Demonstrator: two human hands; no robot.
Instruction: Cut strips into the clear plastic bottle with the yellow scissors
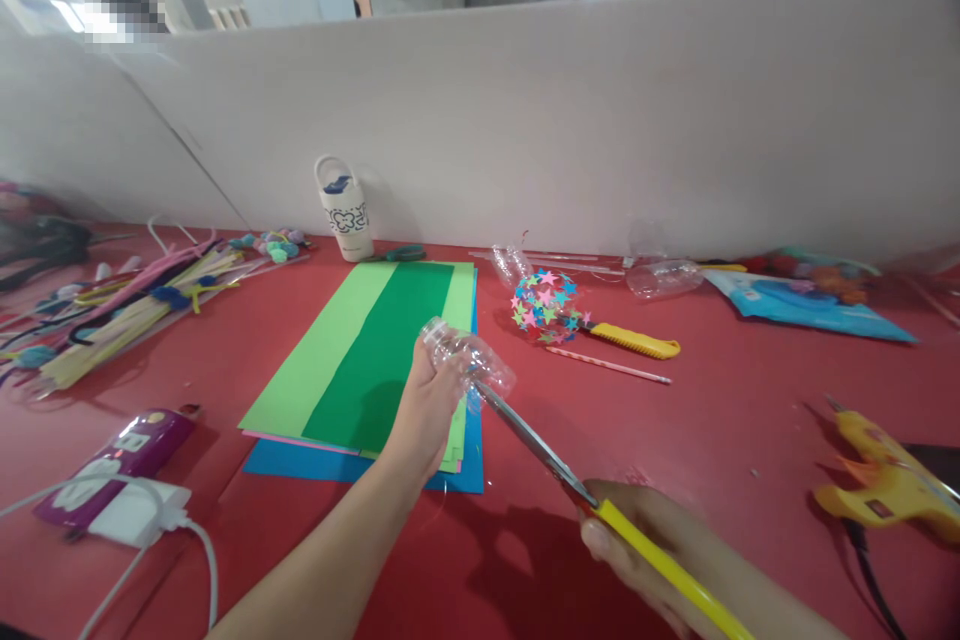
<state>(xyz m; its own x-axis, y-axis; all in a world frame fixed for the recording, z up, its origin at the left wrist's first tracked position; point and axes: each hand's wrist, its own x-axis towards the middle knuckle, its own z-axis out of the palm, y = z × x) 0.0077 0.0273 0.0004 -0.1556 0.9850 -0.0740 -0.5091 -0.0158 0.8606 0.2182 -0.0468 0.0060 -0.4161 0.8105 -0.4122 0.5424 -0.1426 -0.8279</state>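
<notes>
My left hand (433, 395) is closed around a clear plastic bottle piece (487, 365), raised above a stack of coloured paper (341, 355) in greens and blue. In my right hand (630, 530) are long scissors (532, 442) with yellow handles. Their blade tips touch or overlap the near side of the plastic, and I cannot tell whether they are cutting into it. Beyond my hands sits a bottle part covered with coloured stars (544, 305). Beside it lie a yellow utility knife (634, 340) and a striped pencil (611, 365).
A white tumbler (346, 220) stands at the back near pliers (405, 253). Pipe cleaners (135, 310) and a purple power strip (139, 450) with cables lie left. On the right are a yellow glue gun (885, 470), a blue packet (810, 308) and clear plastic pieces (664, 277).
</notes>
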